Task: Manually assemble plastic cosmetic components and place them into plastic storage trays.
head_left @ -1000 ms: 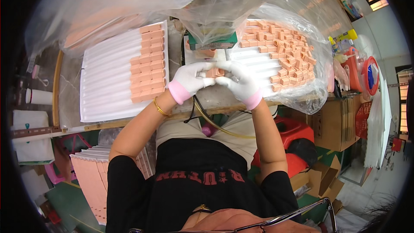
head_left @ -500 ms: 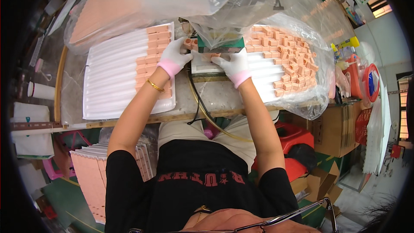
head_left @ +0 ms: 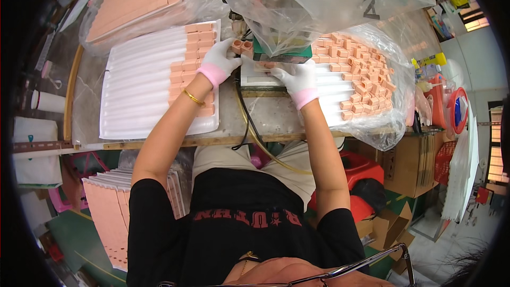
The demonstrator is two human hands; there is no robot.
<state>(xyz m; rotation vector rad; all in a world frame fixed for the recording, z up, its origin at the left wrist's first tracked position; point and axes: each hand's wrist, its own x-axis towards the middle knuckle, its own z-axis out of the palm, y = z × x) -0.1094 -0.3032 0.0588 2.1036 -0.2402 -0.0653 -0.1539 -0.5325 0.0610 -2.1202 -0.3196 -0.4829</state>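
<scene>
My left hand [head_left: 220, 59], in a white glove with a pink cuff, is closed on small peach-coloured blocks [head_left: 241, 48] with round holes, just left of a green box-shaped machine part [head_left: 281, 53]. My right hand [head_left: 302, 81], gloved the same way, is at the right front of that green part. Its thumb stretches left toward another peach block [head_left: 267, 65] under the green part's front edge; its other fingers are mostly hidden. Below both hands lies a pale flat plate [head_left: 260, 79].
To the left, a white ridged tray [head_left: 141, 85] bears rows of peach blocks on its right side. On the right, loose blocks [head_left: 366, 82] are heaped on another ridged tray inside clear plastic. A plastic bag [head_left: 329, 5] hangs over the green part. Cables [head_left: 243, 111] drop over the table's front edge.
The view has shifted slightly, so the scene sits a little further right, and more of the filled tray at the back left shows. Both hands keep about the same place beside the green part.
</scene>
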